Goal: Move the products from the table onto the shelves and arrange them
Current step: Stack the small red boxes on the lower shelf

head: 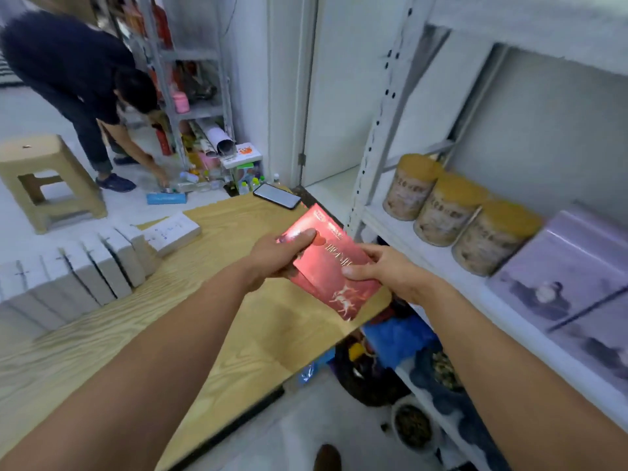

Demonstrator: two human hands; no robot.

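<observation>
- Between the hands — red packs point(334, 270), tilted, above the table point(231, 226) edge.
- Left hand point(278, 258) grips their left side, thumb on top; right hand point(387, 270) pinches the right edge.
- Pack count unclear — print blurred, left fingers hidden underneath.
- Right of the right hand: cans point(445, 209) on a shelf point(441, 263).

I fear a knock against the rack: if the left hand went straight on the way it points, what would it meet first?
Probably the shelf upright, past the table corner; the red packets that the left hand grips would touch first. The phone lies left of that line. Depth is unclear.
</observation>
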